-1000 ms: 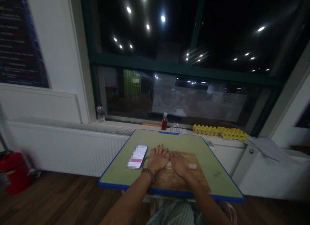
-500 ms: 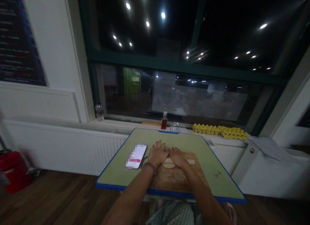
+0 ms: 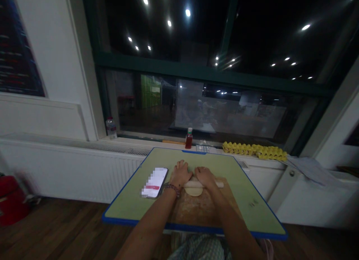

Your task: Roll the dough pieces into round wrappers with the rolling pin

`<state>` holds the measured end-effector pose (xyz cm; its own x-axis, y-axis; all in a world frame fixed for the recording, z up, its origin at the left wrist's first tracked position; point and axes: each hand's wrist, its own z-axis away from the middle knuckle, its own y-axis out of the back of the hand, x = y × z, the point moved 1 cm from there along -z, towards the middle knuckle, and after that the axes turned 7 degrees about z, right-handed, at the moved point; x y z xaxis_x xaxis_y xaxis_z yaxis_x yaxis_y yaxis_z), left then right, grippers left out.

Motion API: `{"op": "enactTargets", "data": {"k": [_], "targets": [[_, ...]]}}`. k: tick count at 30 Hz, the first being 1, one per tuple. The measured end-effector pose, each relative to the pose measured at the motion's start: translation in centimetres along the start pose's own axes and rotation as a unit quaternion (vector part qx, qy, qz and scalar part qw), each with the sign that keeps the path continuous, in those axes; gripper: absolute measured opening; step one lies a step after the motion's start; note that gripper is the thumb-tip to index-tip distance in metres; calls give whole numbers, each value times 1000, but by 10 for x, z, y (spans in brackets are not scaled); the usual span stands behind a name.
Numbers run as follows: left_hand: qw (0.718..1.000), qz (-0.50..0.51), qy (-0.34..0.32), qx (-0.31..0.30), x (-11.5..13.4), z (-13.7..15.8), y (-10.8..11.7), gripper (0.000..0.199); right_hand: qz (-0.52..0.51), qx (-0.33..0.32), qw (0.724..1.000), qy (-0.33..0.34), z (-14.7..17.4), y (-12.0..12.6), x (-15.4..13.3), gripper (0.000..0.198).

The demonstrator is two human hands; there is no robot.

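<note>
A pale rolling pin [image 3: 194, 183] lies crosswise on a wooden board [image 3: 196, 211]. My left hand [image 3: 181, 173] is closed over its left part, with a beaded bracelet on the wrist. On its right part my right hand [image 3: 204, 176] rests with curled fingers, and the pin's right end sticks out past it. A flat round of dough [image 3: 193, 191] shows on the near side of the pin, between my wrists. The pin's left end is hidden by my left hand.
A phone [image 3: 155, 182] lies left of the board on the green, blue-edged table [image 3: 252, 215]. Beyond the far edge, a bottle of red sauce [image 3: 189, 138], yellow egg trays [image 3: 254, 150] and a clear plastic bottle [image 3: 111, 128] stand along the sill. A radiator [image 3: 84, 178] is at left.
My hands have drawn slightly apart on the rolling pin, and my right fingers are more curled. More of the dough round shows below the pin. The view has shifted slightly.
</note>
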<state>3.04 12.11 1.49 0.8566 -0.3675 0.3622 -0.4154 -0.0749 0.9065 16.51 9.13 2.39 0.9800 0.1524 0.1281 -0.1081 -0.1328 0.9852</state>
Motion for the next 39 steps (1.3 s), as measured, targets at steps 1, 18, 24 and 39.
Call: {"op": "enactTargets", "data": {"k": [1,18,24,39], "targets": [[1000,0,-4,4,0,-2,1,41,-6,7,1000,-21,-1,0,1,31],[999,-22,-14,34,-3,-23,-2,35,-84,70,978,-175,-23,-4,9,45],[998,-27,-16,45,-5,-25,-4,34,-80,46,982,-167,-29,-8,12,46],[999,-28,-31,35,-2,-21,1,31,-56,-14,988,-143,-21,-13,7,39]]}}
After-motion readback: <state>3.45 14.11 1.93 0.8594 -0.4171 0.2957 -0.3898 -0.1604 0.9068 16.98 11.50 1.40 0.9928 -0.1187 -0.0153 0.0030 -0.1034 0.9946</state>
